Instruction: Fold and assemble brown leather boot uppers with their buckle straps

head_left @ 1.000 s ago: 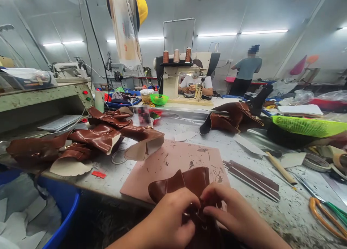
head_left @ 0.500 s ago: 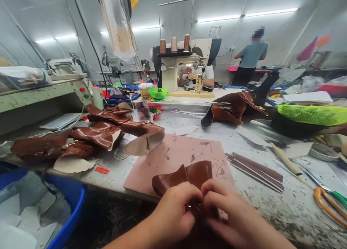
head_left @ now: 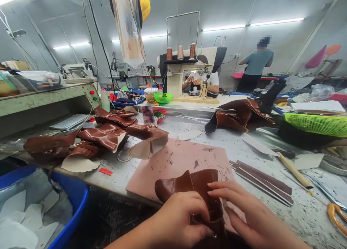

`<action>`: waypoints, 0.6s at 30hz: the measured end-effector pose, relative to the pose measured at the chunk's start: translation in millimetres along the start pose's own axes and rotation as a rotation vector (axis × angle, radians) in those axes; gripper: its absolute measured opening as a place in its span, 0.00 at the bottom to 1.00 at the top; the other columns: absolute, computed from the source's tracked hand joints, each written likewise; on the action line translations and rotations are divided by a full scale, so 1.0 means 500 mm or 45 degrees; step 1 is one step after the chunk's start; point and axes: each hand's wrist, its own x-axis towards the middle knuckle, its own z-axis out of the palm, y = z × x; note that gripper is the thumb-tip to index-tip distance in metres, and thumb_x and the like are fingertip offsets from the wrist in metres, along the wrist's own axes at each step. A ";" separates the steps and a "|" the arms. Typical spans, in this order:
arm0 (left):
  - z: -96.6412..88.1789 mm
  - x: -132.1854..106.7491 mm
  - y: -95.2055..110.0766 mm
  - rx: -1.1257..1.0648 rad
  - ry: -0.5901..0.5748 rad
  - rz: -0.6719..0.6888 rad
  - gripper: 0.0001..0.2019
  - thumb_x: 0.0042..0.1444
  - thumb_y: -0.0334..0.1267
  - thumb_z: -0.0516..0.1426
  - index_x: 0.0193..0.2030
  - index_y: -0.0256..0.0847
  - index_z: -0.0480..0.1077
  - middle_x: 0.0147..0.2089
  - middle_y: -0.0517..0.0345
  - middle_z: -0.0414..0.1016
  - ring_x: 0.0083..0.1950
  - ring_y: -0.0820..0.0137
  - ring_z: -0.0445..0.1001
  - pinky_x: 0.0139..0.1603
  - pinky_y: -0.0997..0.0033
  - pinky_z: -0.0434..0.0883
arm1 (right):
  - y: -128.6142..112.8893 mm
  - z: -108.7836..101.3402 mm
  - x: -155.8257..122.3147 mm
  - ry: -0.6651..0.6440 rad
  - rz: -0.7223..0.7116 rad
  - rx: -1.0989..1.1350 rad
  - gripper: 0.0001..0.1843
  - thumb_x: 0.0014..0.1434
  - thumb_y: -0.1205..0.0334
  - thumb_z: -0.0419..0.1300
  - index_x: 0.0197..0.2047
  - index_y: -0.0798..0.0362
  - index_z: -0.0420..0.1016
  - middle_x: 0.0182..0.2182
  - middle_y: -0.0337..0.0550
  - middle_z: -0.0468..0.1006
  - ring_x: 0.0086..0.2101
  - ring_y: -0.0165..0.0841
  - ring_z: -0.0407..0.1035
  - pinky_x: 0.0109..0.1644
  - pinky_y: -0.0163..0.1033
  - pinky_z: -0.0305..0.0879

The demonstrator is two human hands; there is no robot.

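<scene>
A brown leather boot upper (head_left: 204, 178) lies partly on the pink board (head_left: 173, 151) at the front edge of the bench, its near part reaching down toward me. My left hand (head_left: 187, 214) is closed on it, with thumb and fingers pinching around a strap where small metal bits glint. Just what sits between those fingertips is hidden. My right hand (head_left: 244, 209) is open at the other side of the upper; its fingers are stretched out and apart, the tips at the leather's right edge.
More brown boot uppers (head_left: 103, 133) are heaped at the left, others (head_left: 241, 115) at the back right. Brown strips (head_left: 262, 180), an awl-like wooden handle (head_left: 295, 171) and orange-handled scissors (head_left: 336, 216) lie at right. A blue bin (head_left: 81, 202) holds scraps. A co-worker sits behind the sewing machine (head_left: 173, 79).
My right hand has let go of the strap area, its fingers spreading away to the right. My left hand still pinches there. The whole view has shifted slightly.
</scene>
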 end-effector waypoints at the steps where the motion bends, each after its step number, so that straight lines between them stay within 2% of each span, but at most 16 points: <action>1: 0.001 0.000 0.000 0.012 -0.011 0.018 0.08 0.42 0.23 0.62 0.28 0.37 0.71 0.34 0.63 0.71 0.36 0.76 0.70 0.38 0.82 0.65 | 0.006 -0.002 0.001 0.002 -0.001 -0.034 0.19 0.55 0.71 0.49 0.48 0.48 0.69 0.48 0.46 0.71 0.47 0.36 0.68 0.48 0.40 0.68; 3: 0.003 -0.001 -0.001 0.042 -0.025 0.022 0.09 0.42 0.22 0.62 0.29 0.38 0.71 0.34 0.63 0.71 0.35 0.76 0.70 0.37 0.83 0.65 | 0.011 -0.007 0.006 -0.076 0.027 -0.066 0.17 0.57 0.71 0.48 0.45 0.48 0.71 0.42 0.45 0.73 0.41 0.34 0.70 0.43 0.37 0.70; 5: 0.003 -0.003 -0.003 0.080 -0.037 0.001 0.08 0.41 0.23 0.62 0.28 0.37 0.71 0.33 0.62 0.71 0.35 0.76 0.70 0.36 0.83 0.65 | 0.009 -0.013 0.011 -0.192 0.062 -0.091 0.13 0.56 0.72 0.49 0.37 0.50 0.72 0.35 0.43 0.72 0.34 0.32 0.71 0.36 0.36 0.70; 7: 0.001 -0.004 -0.003 0.112 -0.054 -0.009 0.07 0.42 0.25 0.63 0.29 0.37 0.71 0.32 0.62 0.71 0.34 0.75 0.69 0.35 0.82 0.65 | 0.003 -0.020 0.015 -0.247 0.085 -0.143 0.09 0.54 0.73 0.51 0.31 0.51 0.68 0.32 0.41 0.71 0.31 0.32 0.70 0.33 0.35 0.69; 10: -0.005 -0.003 0.002 0.111 -0.101 0.004 0.06 0.44 0.29 0.63 0.31 0.37 0.72 0.32 0.61 0.71 0.34 0.75 0.69 0.35 0.81 0.65 | -0.005 -0.025 0.021 -0.276 0.088 -0.186 0.08 0.54 0.73 0.52 0.29 0.51 0.65 0.29 0.39 0.71 0.29 0.31 0.69 0.30 0.34 0.66; 12: -0.008 0.002 0.006 0.070 -0.151 0.012 0.07 0.44 0.31 0.64 0.33 0.37 0.73 0.33 0.61 0.72 0.35 0.74 0.70 0.36 0.81 0.65 | -0.008 -0.020 0.026 -0.244 0.083 -0.161 0.08 0.55 0.73 0.51 0.29 0.50 0.63 0.26 0.36 0.71 0.26 0.30 0.67 0.28 0.33 0.63; 14: -0.009 0.007 0.009 0.008 -0.174 -0.001 0.07 0.45 0.32 0.64 0.33 0.37 0.73 0.33 0.61 0.73 0.36 0.73 0.71 0.36 0.81 0.65 | -0.011 -0.010 0.032 -0.131 0.052 -0.097 0.09 0.57 0.72 0.49 0.29 0.49 0.62 0.24 0.35 0.69 0.24 0.29 0.65 0.26 0.32 0.60; 16: -0.006 0.010 0.007 -0.036 -0.136 -0.046 0.06 0.47 0.32 0.63 0.33 0.37 0.73 0.32 0.62 0.73 0.35 0.74 0.71 0.35 0.82 0.65 | -0.014 0.000 0.037 -0.005 -0.005 -0.007 0.10 0.60 0.71 0.45 0.29 0.49 0.59 0.25 0.35 0.68 0.24 0.28 0.63 0.27 0.31 0.59; 18: -0.002 0.009 0.000 -0.038 -0.051 -0.125 0.05 0.47 0.32 0.63 0.32 0.37 0.72 0.31 0.64 0.73 0.33 0.76 0.70 0.34 0.83 0.64 | -0.016 0.003 0.039 0.019 -0.048 0.104 0.11 0.61 0.71 0.42 0.30 0.49 0.58 0.27 0.36 0.67 0.26 0.27 0.64 0.29 0.31 0.60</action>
